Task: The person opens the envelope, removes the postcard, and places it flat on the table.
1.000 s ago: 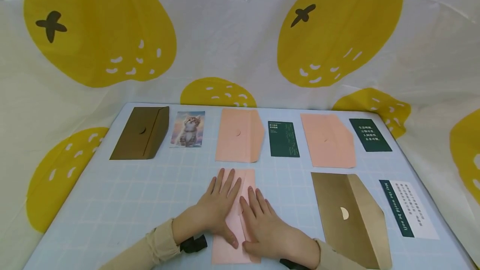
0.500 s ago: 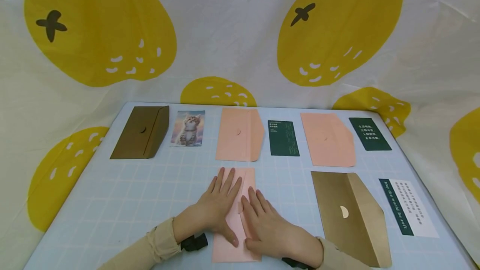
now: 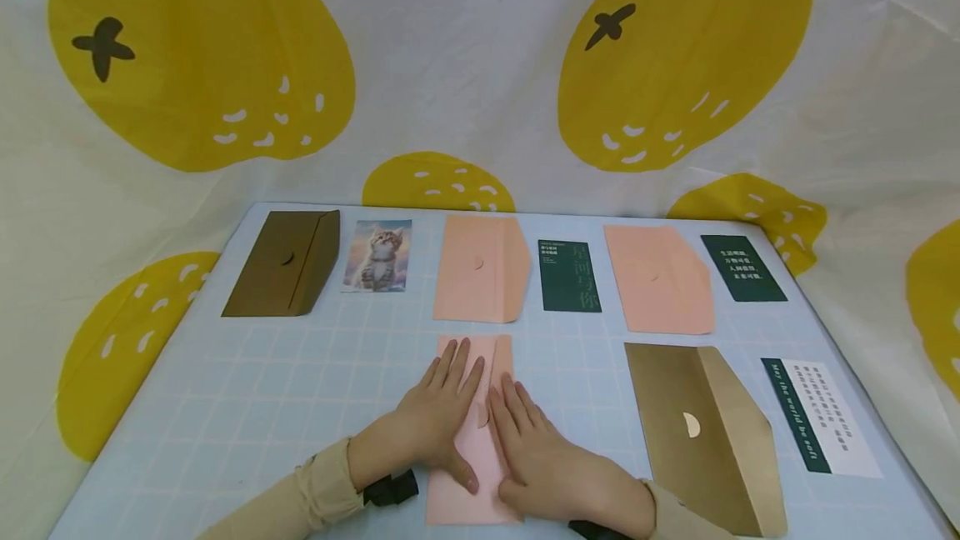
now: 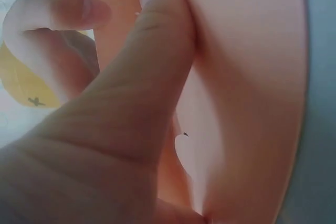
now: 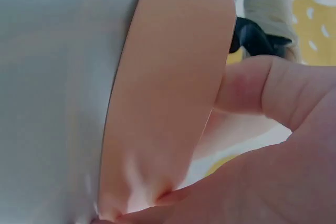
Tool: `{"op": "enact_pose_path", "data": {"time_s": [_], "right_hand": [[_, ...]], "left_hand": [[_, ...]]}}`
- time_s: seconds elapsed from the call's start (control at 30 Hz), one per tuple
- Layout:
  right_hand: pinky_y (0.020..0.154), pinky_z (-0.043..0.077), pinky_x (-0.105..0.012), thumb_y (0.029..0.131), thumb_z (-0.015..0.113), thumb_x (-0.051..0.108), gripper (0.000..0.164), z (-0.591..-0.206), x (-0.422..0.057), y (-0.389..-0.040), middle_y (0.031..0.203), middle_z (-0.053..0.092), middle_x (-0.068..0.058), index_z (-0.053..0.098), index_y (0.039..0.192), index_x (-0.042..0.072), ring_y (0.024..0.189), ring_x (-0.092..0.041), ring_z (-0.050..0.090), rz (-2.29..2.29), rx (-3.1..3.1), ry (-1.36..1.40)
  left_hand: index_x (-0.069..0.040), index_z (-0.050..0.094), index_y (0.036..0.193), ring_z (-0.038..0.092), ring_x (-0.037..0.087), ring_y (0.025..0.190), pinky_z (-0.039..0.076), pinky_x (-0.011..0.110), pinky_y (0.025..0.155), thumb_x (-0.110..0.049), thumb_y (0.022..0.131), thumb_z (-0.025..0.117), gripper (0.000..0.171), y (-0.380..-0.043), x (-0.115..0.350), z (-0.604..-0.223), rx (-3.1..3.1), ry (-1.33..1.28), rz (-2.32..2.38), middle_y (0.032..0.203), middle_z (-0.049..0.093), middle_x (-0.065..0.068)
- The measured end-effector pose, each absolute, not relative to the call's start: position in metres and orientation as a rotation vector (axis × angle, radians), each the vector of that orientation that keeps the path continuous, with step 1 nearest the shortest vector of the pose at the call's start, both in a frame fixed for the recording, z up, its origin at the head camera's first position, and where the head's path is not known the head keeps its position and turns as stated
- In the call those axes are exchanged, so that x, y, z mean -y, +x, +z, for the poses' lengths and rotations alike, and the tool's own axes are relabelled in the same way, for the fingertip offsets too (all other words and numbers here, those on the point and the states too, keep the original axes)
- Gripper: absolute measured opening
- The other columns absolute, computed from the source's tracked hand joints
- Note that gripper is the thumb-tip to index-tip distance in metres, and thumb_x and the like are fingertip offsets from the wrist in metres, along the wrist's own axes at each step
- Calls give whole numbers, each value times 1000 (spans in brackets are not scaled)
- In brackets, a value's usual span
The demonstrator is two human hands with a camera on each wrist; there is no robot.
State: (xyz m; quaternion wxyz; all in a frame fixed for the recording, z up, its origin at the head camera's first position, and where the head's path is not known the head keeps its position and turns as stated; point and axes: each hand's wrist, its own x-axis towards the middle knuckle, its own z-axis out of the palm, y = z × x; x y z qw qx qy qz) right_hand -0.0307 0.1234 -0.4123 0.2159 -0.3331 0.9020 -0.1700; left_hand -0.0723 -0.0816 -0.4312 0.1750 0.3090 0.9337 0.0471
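A pink envelope [image 3: 457,512] lies lengthwise at the front middle of the table, with a folded strip, seemingly its flap [image 3: 504,352], along the right side. My left hand [image 3: 441,411] rests on the envelope with fingers spread and straight; its thumb [image 4: 157,19] lies on the paper in the left wrist view. On the right edge, my right hand [image 3: 543,457] presses with straight fingers. The right wrist view shows the pink strip [image 5: 173,51] beside that hand's thumb [image 5: 244,85]. Between the hands a small curved tab [image 3: 482,416] shows. Paper under the palms is hidden.
A brown envelope [image 3: 281,265], a kitten card [image 3: 378,257], two further pink envelopes [image 3: 468,269] and two dark green cards [image 3: 570,276] line the back. To the right lie a gold envelope [image 3: 675,407] with its flap out and a green-and-white card [image 3: 821,415].
My right hand has slid slightly to the right along the envelope, baring more of the strip and tab. The left hand stays nearly in place.
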Motion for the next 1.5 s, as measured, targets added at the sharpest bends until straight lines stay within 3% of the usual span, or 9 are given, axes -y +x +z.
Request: {"op": "enact_pose_path", "data": {"time_s": [0.2, 0.3, 0.63, 0.93, 1.27, 1.5], "right_hand": [[114, 23, -54, 85, 60, 17, 95, -407, -132, -33, 162, -10, -26, 1, 155, -7, 149, -38, -1, -623, -2437, -885], [113, 25, -55, 85, 63, 17, 97, -405, -136, -35, 163, -10, -22, 1, 157, -3, 150, -38, 1, -637, -2457, -872], [115, 7, -60, 87, 65, 23, 83, -394, -150, -43, 162, -4, -26, 25, 150, -14, 150, -41, -2, -466, -2606, -944], [114, -1, -62, 74, 86, 30, 97, -393, -154, -54, 162, 4, -26, 36, 145, -15, 150, -39, -1, -298, -2625, -900], [115, 3, -62, 69, 90, 33, 112, -408, -163, -68, 162, 8, -27, 27, 150, -12, 149, -42, 8, -392, -2523, -903], [115, 9, -61, 68, 90, 42, 122, -414, -160, -72, 161, 0, -29, 19, 153, -11, 149, -44, 0, -451, -2476, -921]], "left_hand": [[8, 12, 155, -4, 43, 149, 18, 51, 117, -84, 48, 74, 154, -72, 82, -432, -2660, 885, 121, 161, -6, 28], [6, 12, 156, -5, 43, 149, 18, 52, 117, -83, 49, 76, 153, -72, 81, -431, -2648, 883, 150, 161, -6, 28], [-1, 12, 158, -9, 41, 149, 15, 52, 118, -77, 51, 81, 149, -73, 77, -426, -2601, 839, 229, 162, -8, 27], [-1, 12, 158, -8, 42, 149, 16, 52, 117, -77, 49, 82, 150, -73, 78, -430, -2624, 843, 222, 162, -7, 27], [-3, 13, 158, -7, 42, 149, 16, 52, 117, -75, 48, 83, 150, -74, 79, -430, -2620, 826, 234, 162, -7, 27], [-12, 18, 160, -8, 46, 147, 16, 56, 116, -73, 51, 84, 141, -76, 79, -429, -2599, 863, 249, 160, -8, 31]]}}
